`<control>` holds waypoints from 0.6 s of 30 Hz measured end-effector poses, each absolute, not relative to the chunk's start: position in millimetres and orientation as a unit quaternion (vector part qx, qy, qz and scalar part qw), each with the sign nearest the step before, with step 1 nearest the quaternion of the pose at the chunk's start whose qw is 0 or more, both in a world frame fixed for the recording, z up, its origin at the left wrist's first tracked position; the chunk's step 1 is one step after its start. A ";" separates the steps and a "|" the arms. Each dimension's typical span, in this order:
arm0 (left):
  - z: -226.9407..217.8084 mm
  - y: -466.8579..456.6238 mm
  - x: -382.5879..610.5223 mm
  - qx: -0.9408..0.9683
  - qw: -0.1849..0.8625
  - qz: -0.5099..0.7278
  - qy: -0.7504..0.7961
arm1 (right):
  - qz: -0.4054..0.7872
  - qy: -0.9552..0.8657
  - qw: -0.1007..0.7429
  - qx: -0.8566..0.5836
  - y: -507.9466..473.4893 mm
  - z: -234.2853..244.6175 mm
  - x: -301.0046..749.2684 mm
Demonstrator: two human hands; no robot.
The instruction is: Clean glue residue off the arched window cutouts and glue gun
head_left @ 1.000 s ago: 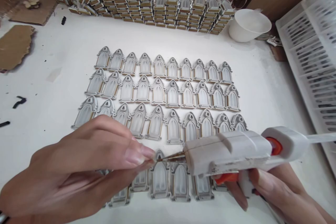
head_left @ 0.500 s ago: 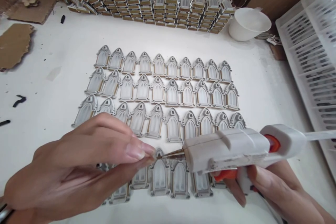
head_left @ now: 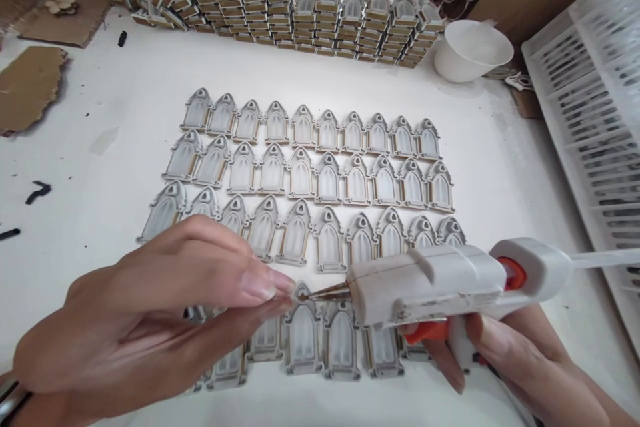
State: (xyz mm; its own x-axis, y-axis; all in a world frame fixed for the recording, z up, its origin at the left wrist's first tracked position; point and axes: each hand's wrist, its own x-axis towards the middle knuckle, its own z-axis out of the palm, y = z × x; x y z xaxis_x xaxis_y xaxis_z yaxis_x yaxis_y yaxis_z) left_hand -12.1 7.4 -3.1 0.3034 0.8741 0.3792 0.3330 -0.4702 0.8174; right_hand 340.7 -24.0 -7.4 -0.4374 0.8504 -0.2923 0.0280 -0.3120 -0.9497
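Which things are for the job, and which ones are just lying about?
Probably for the job:
glue gun, in the right hand
left hand, pinching by the nozzle
rows of arched pieces
stacked arched pieces

Probably just lying about:
torn cardboard
black scraps
white cup, untouched

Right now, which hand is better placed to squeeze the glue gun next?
Likely the right hand: it grips the glue gun, fingers near the orange trigger. The left hand is pinched closed by the nozzle.
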 end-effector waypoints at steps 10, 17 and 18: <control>-0.5 7.1 -9.4 0.742 0.328 0.428 0.399 | 0.711 -0.473 0.292 -0.430 -33.7 -17.5 343.5; 0.6 5.5 -4.5 0.748 0.302 0.407 0.428 | 0.711 -0.479 0.294 -0.422 -33.3 -15.0 345.0; 0.5 6.1 -4.9 0.753 0.302 0.404 0.424 | 0.713 -0.483 0.295 -0.414 -33.3 -15.3 345.6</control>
State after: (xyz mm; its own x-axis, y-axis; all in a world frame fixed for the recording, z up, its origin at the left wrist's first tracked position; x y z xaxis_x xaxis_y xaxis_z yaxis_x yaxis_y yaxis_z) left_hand -4.9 6.1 0.5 0.3150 0.8811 0.3526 0.3940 -0.4594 0.7960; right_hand 345.6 -33.3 -15.3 -0.4829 0.8211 -0.3044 -0.0215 -0.3586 -0.9332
